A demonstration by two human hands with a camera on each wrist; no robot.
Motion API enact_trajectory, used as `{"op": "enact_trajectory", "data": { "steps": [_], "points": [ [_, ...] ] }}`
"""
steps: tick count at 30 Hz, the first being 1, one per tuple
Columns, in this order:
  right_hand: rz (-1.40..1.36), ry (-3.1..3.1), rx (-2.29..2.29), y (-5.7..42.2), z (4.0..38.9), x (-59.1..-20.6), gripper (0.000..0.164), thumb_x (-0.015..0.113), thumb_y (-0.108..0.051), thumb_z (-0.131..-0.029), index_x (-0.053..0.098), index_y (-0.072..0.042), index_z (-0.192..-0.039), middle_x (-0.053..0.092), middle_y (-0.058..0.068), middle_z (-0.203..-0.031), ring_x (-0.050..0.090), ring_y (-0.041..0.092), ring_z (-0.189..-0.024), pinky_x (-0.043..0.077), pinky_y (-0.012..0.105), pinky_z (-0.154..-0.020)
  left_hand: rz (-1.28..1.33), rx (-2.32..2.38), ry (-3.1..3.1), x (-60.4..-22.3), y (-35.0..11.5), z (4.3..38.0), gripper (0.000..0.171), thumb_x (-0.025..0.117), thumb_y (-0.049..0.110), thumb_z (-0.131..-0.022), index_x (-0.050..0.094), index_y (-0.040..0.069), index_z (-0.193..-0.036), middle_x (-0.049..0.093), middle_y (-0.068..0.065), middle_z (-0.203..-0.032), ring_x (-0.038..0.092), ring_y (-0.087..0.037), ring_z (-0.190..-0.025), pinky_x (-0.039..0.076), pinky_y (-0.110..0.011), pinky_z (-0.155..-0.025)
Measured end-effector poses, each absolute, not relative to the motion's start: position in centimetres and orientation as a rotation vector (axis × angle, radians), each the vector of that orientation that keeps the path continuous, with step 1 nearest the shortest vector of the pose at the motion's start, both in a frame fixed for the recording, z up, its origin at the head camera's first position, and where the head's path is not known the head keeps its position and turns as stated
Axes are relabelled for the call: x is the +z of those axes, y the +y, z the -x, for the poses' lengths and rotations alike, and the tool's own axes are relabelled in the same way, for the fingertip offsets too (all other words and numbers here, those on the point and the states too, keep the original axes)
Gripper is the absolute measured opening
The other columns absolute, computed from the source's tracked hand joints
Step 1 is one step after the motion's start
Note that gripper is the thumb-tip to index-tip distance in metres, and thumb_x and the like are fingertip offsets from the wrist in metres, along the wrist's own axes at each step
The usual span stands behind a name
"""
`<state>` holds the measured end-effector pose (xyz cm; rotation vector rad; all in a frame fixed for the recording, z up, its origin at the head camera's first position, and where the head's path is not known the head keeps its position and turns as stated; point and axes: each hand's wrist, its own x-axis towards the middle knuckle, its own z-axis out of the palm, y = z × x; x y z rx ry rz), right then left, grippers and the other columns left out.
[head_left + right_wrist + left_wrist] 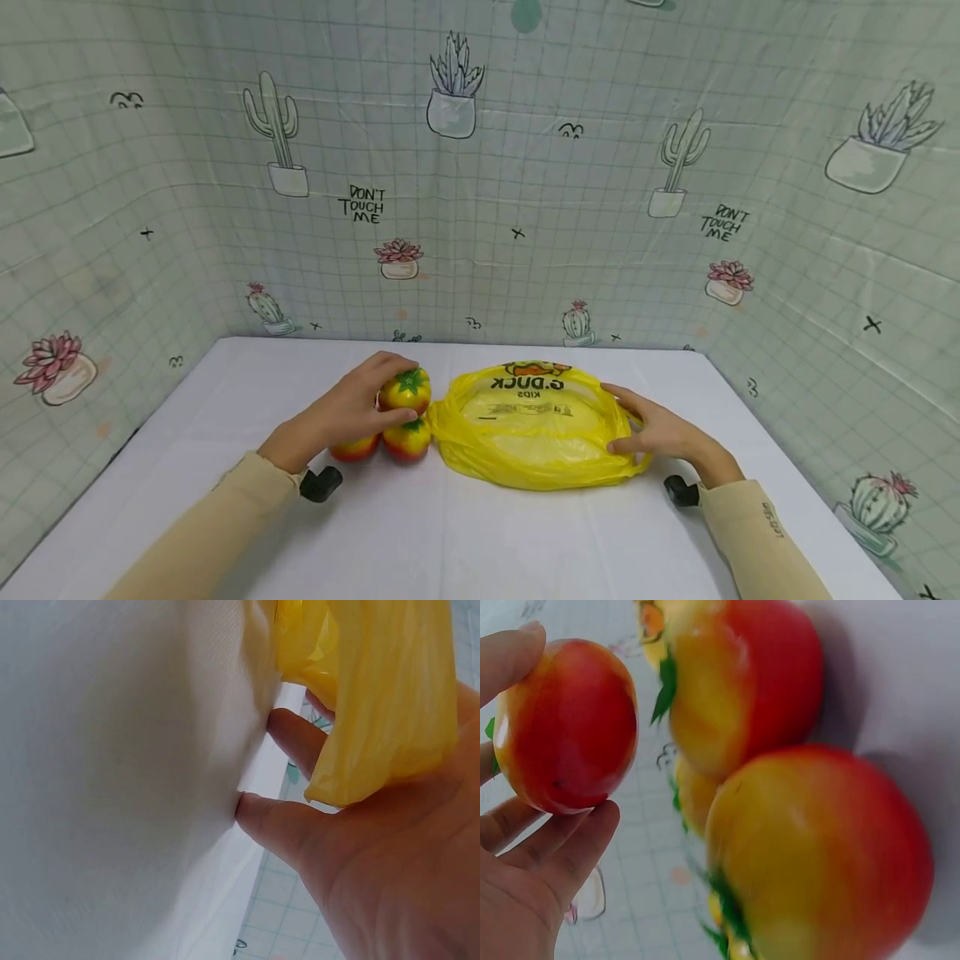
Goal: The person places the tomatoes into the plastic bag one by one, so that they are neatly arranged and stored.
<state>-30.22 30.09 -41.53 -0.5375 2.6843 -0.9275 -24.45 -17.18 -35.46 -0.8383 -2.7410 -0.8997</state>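
Observation:
My left hand [356, 404] holds a red and yellow tomato-like fruit [405, 390] with a green star-shaped top, thumb on one side and fingers on the other. Beside it on the white table sit a second such fruit [408, 439] and a third [354, 450], partly under the hand. In the left wrist view the held fruit [574, 727] hangs apart from two large ones. A thin yellow plastic bag [525, 433] lies flat to their right. At its right edge is my right hand [663, 429], fingers spread. A bag flap [397, 697] drapes over that hand, fingertips close to the table.
The white table [480, 542] runs up to a cloth backdrop [480, 208] printed with cacti, which also closes off both sides. Black wrist cameras, left [321, 483] and right [681, 491], stick out from the beige sleeves.

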Motion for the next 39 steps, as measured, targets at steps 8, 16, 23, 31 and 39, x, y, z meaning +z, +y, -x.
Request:
{"op": "enact_trajectory", "data": {
  "steps": [8,16,23,31,39],
  "points": [
    [0.555,2.675,-0.928,30.0,30.1,-41.5,0.096,0.076,-0.038,-0.075,0.023,-0.021,-0.152,0.028,0.021,-0.151,0.027,0.045,-0.135,0.022,0.070,-0.101,0.942,-0.887,-2.718,-36.4,-14.9,25.1,0.059,0.074,0.032,-0.084,0.051,0.013,-0.134,0.047,-0.003,-0.131,0.051,-0.017,-0.108,0.048,-0.036,-0.092],
    [0.556,2.658,-0.939,30.0,30.1,-41.6,0.096,0.077,-0.037,-0.075,0.022,-0.021,-0.152,0.027,0.021,-0.152,0.026,0.045,-0.136,0.021,0.070,-0.101,1.017,-0.902,-2.714,-37.3,-12.0,25.6,0.061,0.072,0.035,-0.085,0.050,0.010,-0.136,0.047,-0.004,-0.131,0.051,-0.017,-0.112,0.045,-0.037,-0.097],
    [0.566,2.678,-0.925,30.0,30.2,-41.5,0.097,0.077,-0.040,-0.074,0.023,-0.021,-0.152,0.028,0.020,-0.151,0.027,0.044,-0.136,0.021,0.070,-0.101,1.084,-0.909,-2.721,-37.4,-9.9,26.5,0.062,0.070,0.038,-0.086,0.048,0.012,-0.138,0.046,-0.002,-0.132,0.049,-0.014,-0.112,0.043,-0.034,-0.099],
    [0.616,2.683,-0.926,29.9,30.4,-41.4,0.097,0.077,-0.038,-0.076,0.021,-0.018,-0.153,0.027,0.020,-0.152,0.026,0.044,-0.137,0.022,0.068,-0.103,1.111,-0.874,-2.742,-37.0,-7.8,27.4,0.062,0.068,0.042,-0.086,0.048,0.016,-0.139,0.044,0.000,-0.134,0.045,-0.013,-0.118,0.039,-0.033,-0.103],
    [0.588,2.670,-0.922,29.9,30.2,-41.5,0.098,0.077,-0.039,-0.074,0.021,-0.020,-0.153,0.027,0.020,-0.152,0.026,0.044,-0.137,0.022,0.069,-0.102,1.145,-0.940,-2.808,-36.4,-5.4,28.2,0.063,0.068,0.042,-0.086,0.046,0.020,-0.140,0.043,0.000,-0.137,0.046,-0.013,-0.117,0.041,-0.031,-0.100]
  ]
}}
